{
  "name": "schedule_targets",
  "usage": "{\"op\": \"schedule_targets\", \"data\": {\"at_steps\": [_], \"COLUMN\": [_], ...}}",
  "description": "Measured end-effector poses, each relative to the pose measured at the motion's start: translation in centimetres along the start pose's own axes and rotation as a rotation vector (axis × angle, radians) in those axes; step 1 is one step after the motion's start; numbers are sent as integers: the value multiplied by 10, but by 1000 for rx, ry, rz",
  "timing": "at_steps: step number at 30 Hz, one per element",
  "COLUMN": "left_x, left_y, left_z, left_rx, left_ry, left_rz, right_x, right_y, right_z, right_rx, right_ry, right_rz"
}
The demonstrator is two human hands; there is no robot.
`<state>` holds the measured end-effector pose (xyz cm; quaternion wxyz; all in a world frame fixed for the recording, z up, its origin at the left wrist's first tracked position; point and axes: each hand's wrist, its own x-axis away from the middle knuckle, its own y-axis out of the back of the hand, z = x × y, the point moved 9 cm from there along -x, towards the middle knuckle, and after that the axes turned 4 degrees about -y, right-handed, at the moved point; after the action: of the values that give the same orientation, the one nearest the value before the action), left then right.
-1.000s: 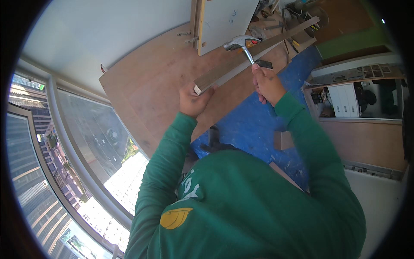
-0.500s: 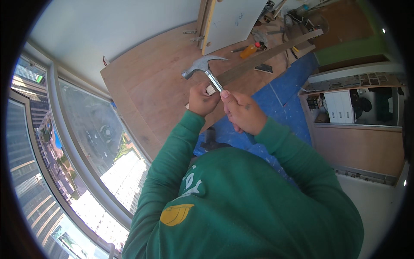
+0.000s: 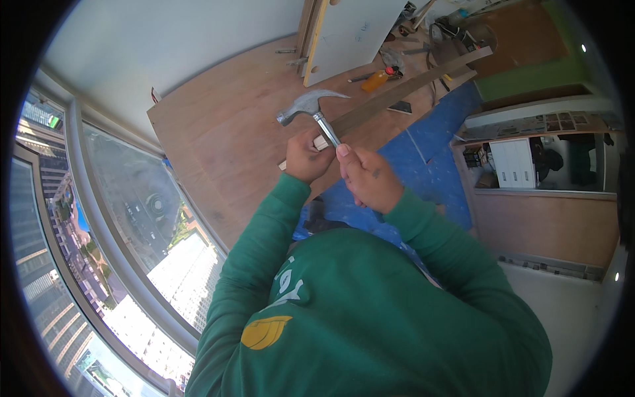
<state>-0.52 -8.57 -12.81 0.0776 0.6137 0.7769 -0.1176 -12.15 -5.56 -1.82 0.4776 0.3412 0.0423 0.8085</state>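
My right hand (image 3: 374, 177) is closed round the handle of a claw hammer (image 3: 309, 106), thumb along the shaft. Its metal head is raised above my left hand, with the claw towards the right. My left hand (image 3: 307, 157) has its fingers curled round a pale piece of wood (image 3: 321, 143), whose light end shows beside the fingers. A long brown wooden board (image 3: 403, 92) stretches from near that hand to the far right. How the pale piece meets the board is hidden by my hand and the hammer.
A plywood surface (image 3: 218, 126) lies ahead, with blue sheeting (image 3: 423, 145) to its right. A white panel (image 3: 354, 36) stands at the back. Near it are an orange bottle (image 3: 377, 81), a dark flat block (image 3: 401, 107) and assorted tools. Large windows (image 3: 132, 192) line the left.
The view has shifted slightly, so the background sits a little further left. My left hand keeps its hold, and the hammer stays raised at nearly the same spot in my right hand.
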Motion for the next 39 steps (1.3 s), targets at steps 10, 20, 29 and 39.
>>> {"op": "schedule_targets", "data": {"at_steps": [10, 20, 29, 39], "left_x": [-4, 0, 2, -1], "left_y": [3, 1, -3, -2], "left_z": [-21, -6, -12, -8], "left_rx": [-16, -59, -72, -72], "left_ry": [-21, -17, 17, 55], "left_rz": [-33, 5, 41, 44], "right_x": [-24, -8, -45, -109], "right_y": [62, 19, 134, 293], "right_z": [-24, -22, -54, -76], "right_rx": [125, 39, 180, 329], "right_ry": [-101, -4, -198, -234], "right_rz": [-198, -25, -290, -509]}}
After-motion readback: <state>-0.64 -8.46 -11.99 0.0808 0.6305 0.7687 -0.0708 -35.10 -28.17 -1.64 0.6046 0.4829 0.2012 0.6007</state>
